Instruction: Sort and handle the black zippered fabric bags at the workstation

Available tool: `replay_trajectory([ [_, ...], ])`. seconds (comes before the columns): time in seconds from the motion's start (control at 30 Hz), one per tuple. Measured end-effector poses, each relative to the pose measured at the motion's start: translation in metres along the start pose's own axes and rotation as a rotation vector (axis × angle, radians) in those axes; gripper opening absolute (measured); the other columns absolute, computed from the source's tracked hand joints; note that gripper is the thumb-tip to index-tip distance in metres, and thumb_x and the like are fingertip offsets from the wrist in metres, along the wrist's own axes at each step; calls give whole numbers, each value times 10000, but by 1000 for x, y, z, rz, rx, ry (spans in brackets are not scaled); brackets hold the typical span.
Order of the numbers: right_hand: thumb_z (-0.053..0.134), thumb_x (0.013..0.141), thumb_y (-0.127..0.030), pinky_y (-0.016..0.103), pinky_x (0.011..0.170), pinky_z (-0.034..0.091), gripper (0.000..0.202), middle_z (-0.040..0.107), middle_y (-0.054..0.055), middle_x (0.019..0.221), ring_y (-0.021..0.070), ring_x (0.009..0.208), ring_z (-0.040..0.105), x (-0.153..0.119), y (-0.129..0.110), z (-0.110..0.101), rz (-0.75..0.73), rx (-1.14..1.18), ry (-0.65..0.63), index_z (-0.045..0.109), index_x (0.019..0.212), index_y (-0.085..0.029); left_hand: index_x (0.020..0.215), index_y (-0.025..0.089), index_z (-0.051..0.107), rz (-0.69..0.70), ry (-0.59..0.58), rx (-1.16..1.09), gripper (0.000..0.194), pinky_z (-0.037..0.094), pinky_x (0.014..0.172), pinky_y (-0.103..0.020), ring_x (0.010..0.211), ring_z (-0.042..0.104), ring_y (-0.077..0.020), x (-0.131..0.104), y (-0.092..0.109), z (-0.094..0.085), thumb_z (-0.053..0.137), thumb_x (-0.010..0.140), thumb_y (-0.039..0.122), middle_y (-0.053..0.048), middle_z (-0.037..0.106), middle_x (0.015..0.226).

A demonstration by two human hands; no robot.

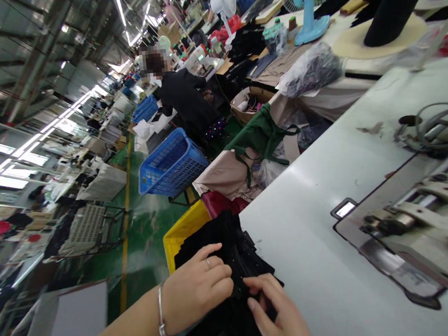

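Observation:
A pile of black fabric pieces [239, 325] fills the yellow bin [170, 247] and leans against the white machine table's edge. My left hand [198, 286], with a ring and a silver bracelet, lies over the pile. Its index finger is stretched out and the other fingers are loosely bent; the thumb is hidden. Close by on the right, my right hand [279, 310] has its thumb and fingers curled in at the edge of the black fabric, with dark material between them. Small dots show on some of the pieces.
Right of my hands is the white table [293, 224] with a sewing machine [430, 211]. Beyond it are a green cloth strap [260, 133], a blue basket [171, 162], a blue fan [309, 6] and a black thread cone [394, 6]. A person [187, 97] works ahead.

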State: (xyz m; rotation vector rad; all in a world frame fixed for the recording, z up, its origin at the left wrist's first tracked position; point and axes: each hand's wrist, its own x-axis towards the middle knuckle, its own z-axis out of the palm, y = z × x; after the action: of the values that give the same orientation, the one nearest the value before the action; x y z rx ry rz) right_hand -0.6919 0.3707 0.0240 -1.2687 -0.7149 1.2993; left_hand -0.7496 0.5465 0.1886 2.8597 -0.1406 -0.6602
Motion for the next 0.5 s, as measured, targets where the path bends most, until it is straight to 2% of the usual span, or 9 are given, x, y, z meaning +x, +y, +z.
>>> replay_trajectory([
  [0.07, 463, 891, -172, 239, 778, 496, 325, 561, 47, 1044, 140, 842, 587, 2, 2, 0, 31, -15, -5, 620, 1163, -254, 1043, 157, 552, -21, -51, 28, 119, 174, 1189, -440, 917, 541, -167, -2, 5, -4, 473, 966, 113, -19, 609, 965],
  [0.13, 464, 892, -174, 234, 796, 497, 308, 570, 47, 1064, 141, 870, 595, 4, 3, 1, 25, -19, -10, 638, 1132, -256, 1166, 157, 537, -69, -82, 60, 234, 210, 1175, -482, 932, 536, -192, -3, 10, -3, 524, 933, 143, -32, 592, 983],
  [0.17, 463, 893, -172, 233, 811, 497, 303, 574, 47, 1068, 141, 889, 598, 5, 3, 1, 13, -18, -6, 645, 1119, -257, 1162, 155, 544, -83, -74, 90, 236, 234, 1163, -490, 916, 533, -196, -4, 11, -2, 526, 927, 140, -34, 583, 961],
  [0.23, 462, 898, -172, 231, 836, 495, 296, 580, 48, 1060, 146, 921, 599, 4, 2, 2, -11, -11, 12, 654, 1105, -261, 1016, 151, 578, -69, -20, 150, 129, 279, 1140, -477, 843, 521, -184, -4, 12, 3, 492, 934, 101, -24, 554, 863],
  [0.3, 460, 906, -178, 231, 841, 496, 289, 584, 54, 1051, 149, 933, 601, 2, 2, 2, -25, -1, 29, 658, 1101, -258, 886, 148, 569, -32, 33, 165, 140, 288, 1136, -455, 796, 511, -167, -5, 11, 7, 468, 943, 69, -10, 527, 792],
  [0.37, 450, 917, -185, 229, 839, 497, 288, 585, 59, 1041, 148, 929, 604, 0, 0, 2, -33, 11, 34, 658, 1106, -251, 863, 143, 561, -10, 83, 144, 160, 251, 1159, -441, 915, 540, -173, -5, 9, 11, 453, 964, 80, -29, 586, 899],
  [0.43, 438, 920, -180, 226, 850, 492, 304, 583, 59, 1035, 147, 952, 606, -2, -2, 3, -59, 30, 4, 652, 1123, -252, 858, 144, 553, 1, 128, 114, 198, 189, 1185, -437, 1127, 513, -195, -6, 7, 13, 417, 998, 112, -49, 613, 1124],
  [0.5, 433, 906, -157, 223, 857, 486, 327, 583, 51, 1043, 143, 969, 601, -3, -4, 3, -87, 53, -52, 651, 1127, -263, 829, 151, 534, 13, 139, 79, 235, 145, 1195, -446, 1218, 473, -209, -6, 6, 14, 392, 1016, 133, -34, 617, 1175],
])
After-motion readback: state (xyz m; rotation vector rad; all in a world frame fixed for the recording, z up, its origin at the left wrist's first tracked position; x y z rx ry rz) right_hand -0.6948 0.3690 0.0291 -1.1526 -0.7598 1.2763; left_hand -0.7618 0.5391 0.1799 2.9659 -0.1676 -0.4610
